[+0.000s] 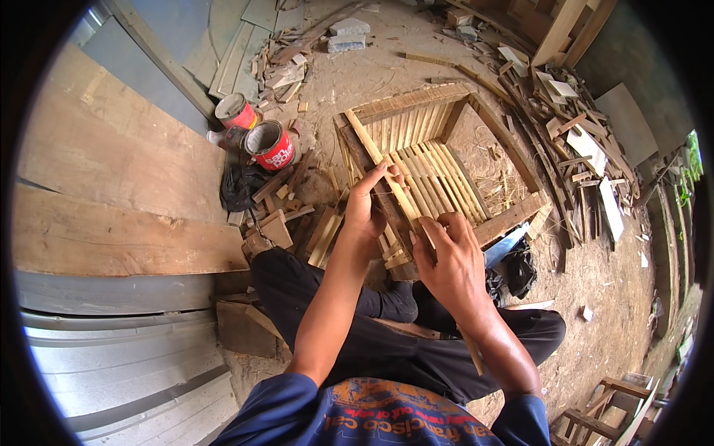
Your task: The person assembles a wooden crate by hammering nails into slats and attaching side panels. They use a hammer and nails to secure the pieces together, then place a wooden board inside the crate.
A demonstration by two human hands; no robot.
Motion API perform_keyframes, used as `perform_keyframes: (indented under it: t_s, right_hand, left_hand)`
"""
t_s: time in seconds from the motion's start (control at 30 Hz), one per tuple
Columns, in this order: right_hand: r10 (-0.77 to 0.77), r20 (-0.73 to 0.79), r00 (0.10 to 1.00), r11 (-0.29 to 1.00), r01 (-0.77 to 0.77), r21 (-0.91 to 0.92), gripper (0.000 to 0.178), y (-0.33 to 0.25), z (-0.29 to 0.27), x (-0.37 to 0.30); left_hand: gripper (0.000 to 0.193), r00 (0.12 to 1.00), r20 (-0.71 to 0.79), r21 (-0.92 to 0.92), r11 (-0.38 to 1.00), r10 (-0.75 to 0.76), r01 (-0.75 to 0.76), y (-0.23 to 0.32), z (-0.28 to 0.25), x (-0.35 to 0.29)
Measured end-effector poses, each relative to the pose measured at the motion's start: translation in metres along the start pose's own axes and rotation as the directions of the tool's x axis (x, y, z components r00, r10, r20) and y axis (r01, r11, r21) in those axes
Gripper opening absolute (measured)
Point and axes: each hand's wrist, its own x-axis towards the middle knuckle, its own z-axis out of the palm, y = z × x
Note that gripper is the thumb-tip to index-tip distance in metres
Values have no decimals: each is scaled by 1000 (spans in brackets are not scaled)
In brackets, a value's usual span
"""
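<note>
A square wooden frame (513,217) lies on the dirt floor in front of my knees, partly filled with several thin bamboo slats (435,175). One long slat (372,145) runs diagonally across its near-left side. My left hand (364,208) pinches this slat with thumb and fingertips near the frame's left rail. My right hand (450,260) grips the lower end of a slat at the frame's near corner, fingers curled around it. A thin stick (472,353) lies under my right forearm.
Two red tin cans (269,145) stand left of the frame, beside small wood offcuts (271,227) and a black bag (239,186). Wide planks (111,238) and corrugated sheet (119,364) lie at left. Scrap wood strips (573,141) pile up at right.
</note>
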Motion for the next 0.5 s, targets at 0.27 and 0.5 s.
perform_keyframes:
  t_s: [0.27, 0.5]
  right_hand:
    - [24, 97, 995, 988, -39, 151, 36, 4, -2, 3]
    - [-35, 52, 998, 986, 26, 164, 35, 8, 1, 3]
  left_hand:
    - [21, 997, 60, 36, 998, -49, 47, 3, -1, -3]
    - [22, 999, -35, 37, 999, 10, -9, 0, 5, -5]
